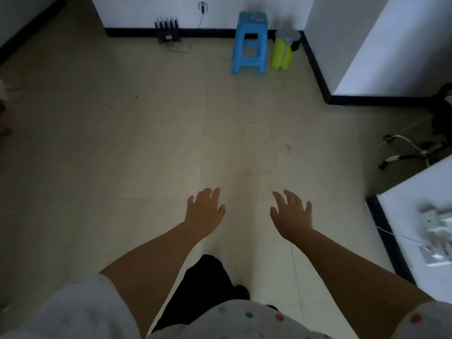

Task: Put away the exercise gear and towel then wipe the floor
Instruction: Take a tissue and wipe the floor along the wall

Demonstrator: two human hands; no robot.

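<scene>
My left hand (204,211) and my right hand (292,214) are stretched out side by side over the pale tiled floor (146,143), palms down, fingers spread, holding nothing. No exercise gear or towel can be made out in this view. I stand upright; a dark trouser leg (200,289) shows below my arms.
A blue plastic stool (249,45) and a yellow-green pedal bin (283,50) stand at the far wall. A dark router (168,33) sits on the floor to their left. A chair base with cables (411,152) lies at right, beside a white surface (415,216) bearing small white items.
</scene>
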